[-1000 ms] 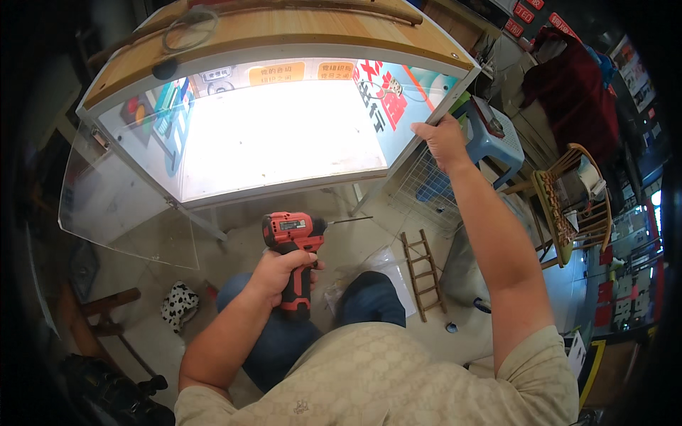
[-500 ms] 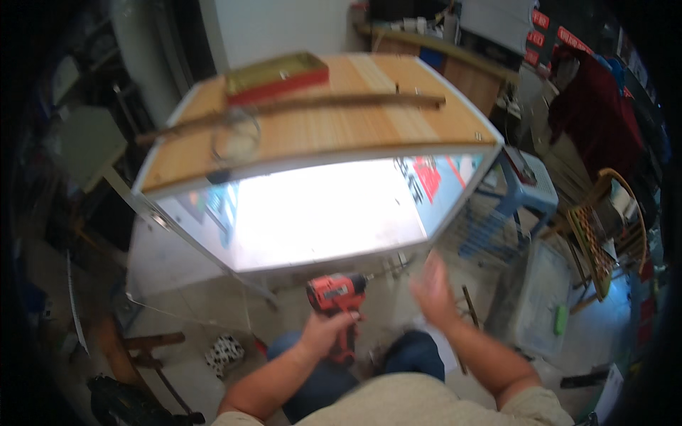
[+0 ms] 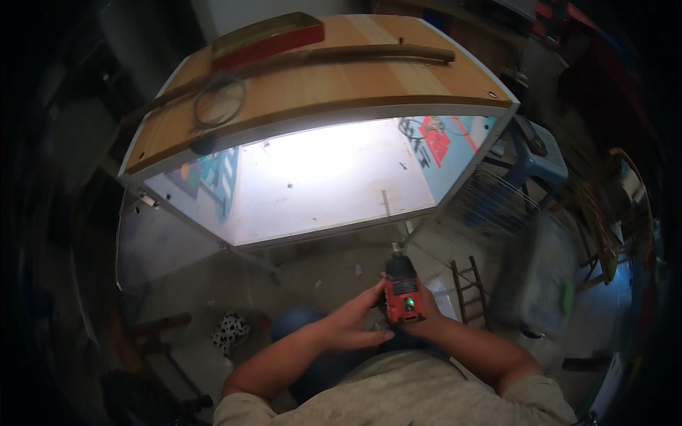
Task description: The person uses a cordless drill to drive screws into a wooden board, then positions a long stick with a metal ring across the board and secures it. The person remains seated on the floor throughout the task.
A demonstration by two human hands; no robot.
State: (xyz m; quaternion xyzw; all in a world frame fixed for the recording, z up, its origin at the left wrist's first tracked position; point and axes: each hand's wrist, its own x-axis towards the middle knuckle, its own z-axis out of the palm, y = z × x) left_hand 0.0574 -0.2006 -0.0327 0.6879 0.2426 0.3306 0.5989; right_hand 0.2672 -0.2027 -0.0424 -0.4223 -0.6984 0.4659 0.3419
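In front of my lap, a red and black cordless drill point(image 3: 403, 295) points forward with a long thin bit at its nose, towards the cabinet's lower front edge. My right hand point(image 3: 428, 321) is wrapped round its grip, largely hidden behind the drill body. On the drill's left side is my left hand point(image 3: 355, 323), thumb and fingers apart, the fingertips close against the housing. Ahead stands a white-framed cabinet point(image 3: 312, 238) with a wooden top point(image 3: 341, 78) and a brightly lit, open-fronted white inside.
On the top lie a red tray point(image 3: 273, 46), a long wooden stick point(image 3: 355, 53) and a wire coil point(image 3: 220, 103). A blue plastic stool point(image 3: 543, 163) stands to the right, near a clear bin point(image 3: 536, 277). A small wooden ladder point(image 3: 470, 287) and a spotted cloth point(image 3: 231, 330) are on the floor.
The drill has passed from my left hand to my right and now points forward, farther right. My left hand has loosened beside it. The view has tilted down.
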